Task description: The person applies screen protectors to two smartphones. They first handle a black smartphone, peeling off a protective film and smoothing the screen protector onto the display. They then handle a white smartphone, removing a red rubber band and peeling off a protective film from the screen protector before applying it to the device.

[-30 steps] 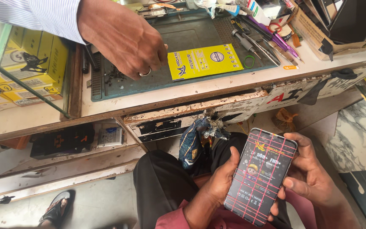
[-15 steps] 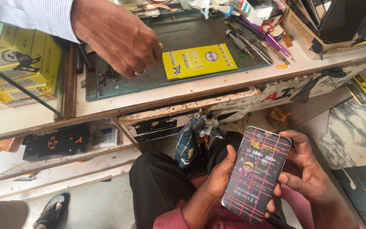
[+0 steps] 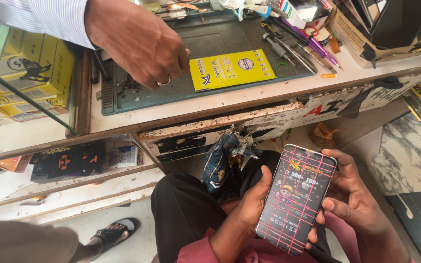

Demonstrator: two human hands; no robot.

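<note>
Holding one smartphone (image 3: 296,197) low at about 5 o'clock, over the lap: left hand (image 3: 252,199) gripping its left edge, right hand (image 3: 352,199) clasping its right edge, lit screen crossed by red lines. Lying at 12 o'clock on the desk (image 3: 249,100), one green work mat (image 3: 210,44) carrying one yellow packet (image 3: 231,69). Reaching down over the mat at 11 o'clock, one other person's hand (image 3: 140,44) with a ring, fingers bunched. Hanging between desk and phone, one blue rag (image 3: 218,163). Crowding 1 o'clock, several screwdrivers (image 3: 288,48).
</note>
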